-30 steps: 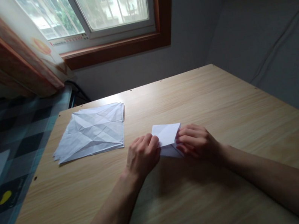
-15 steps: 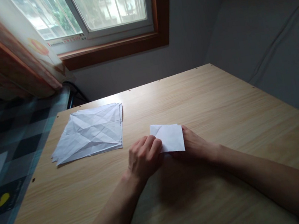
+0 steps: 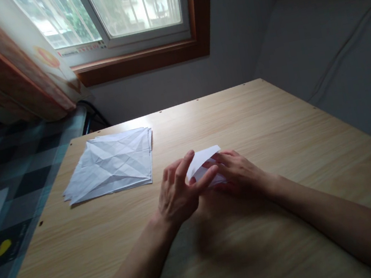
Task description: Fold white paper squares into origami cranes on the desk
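A small folded white paper [image 3: 204,157] is held just above the wooden table [image 3: 275,124] near its middle. My left hand [image 3: 177,195] has its fingers spread, with the thumb and forefinger touching the paper's left flap. My right hand [image 3: 239,172] grips the paper's right side, fingers curled around and under it. The paper's upper flap is lifted and tilted. Its lower part is hidden behind my fingers.
A stack of creased white paper sheets [image 3: 111,163] lies on the table's left part. A window [image 3: 114,13] and a curtain [image 3: 17,67] are behind the table. A checked surface [image 3: 6,173] lies to the left, and a grey wall to the right.
The paper lay flat under both hands before. Now its flap is raised, my left fingers have opened out, and my right hand has moved on top of the paper's right side.
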### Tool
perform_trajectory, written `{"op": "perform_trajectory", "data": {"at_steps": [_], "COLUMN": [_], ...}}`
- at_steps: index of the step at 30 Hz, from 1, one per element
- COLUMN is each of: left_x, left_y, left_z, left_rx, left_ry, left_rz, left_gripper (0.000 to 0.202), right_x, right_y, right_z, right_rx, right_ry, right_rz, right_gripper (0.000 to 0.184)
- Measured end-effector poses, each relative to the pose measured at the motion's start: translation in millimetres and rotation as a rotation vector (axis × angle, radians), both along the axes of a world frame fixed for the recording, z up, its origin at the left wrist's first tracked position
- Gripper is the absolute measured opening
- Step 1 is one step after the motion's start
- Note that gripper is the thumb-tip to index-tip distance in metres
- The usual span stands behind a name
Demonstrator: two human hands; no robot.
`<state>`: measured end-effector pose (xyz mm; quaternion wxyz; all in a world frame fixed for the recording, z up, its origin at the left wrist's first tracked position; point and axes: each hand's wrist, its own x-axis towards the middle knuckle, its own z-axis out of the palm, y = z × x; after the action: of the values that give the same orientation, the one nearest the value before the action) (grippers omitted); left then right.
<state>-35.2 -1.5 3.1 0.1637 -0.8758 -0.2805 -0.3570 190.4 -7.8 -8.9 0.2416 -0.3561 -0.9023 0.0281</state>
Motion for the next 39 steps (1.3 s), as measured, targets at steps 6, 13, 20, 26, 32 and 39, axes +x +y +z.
{"op": "perform_trajectory", "data": {"at_steps": [6, 13, 20, 26, 32, 39], "left_x": [-3, -8, -6, -2, 1, 5], "left_y": [3, 10, 11, 9, 8, 10], "left_z": [4.7, -0.7, -0.8, 0.0, -8.6, -12.7], "left_rx": [-0.090, -0.040, -0.053, -0.166, -0.292, -0.429], "left_ry": [0.154, 0.233, 0.256, 0.185, 0.073, -0.166], "left_rz": [-0.045, 0.057, -0.081, -0.094, 0.033, 0.169], "left_gripper": [0.039, 0.019, 0.005, 0.011, 0.050, 0.096], "right_x": [6, 10, 12, 4, -2, -2], "right_y": [1, 4, 6, 1, 0, -1], "right_z": [-0.1, -1.0, -6.7, -3.4, -5.3, -6.8], "right_rx": [-0.028, -0.022, 0.005, 0.049, 0.065, 0.061], "right_ry": [-0.030, 0.011, 0.096, 0.149, 0.174, 0.150], "right_rz": [-0.012, 0.029, 0.116, 0.094, 0.091, 0.135], "right_gripper": [0.045, 0.056, 0.027, 0.017, 0.018, 0.020]}}
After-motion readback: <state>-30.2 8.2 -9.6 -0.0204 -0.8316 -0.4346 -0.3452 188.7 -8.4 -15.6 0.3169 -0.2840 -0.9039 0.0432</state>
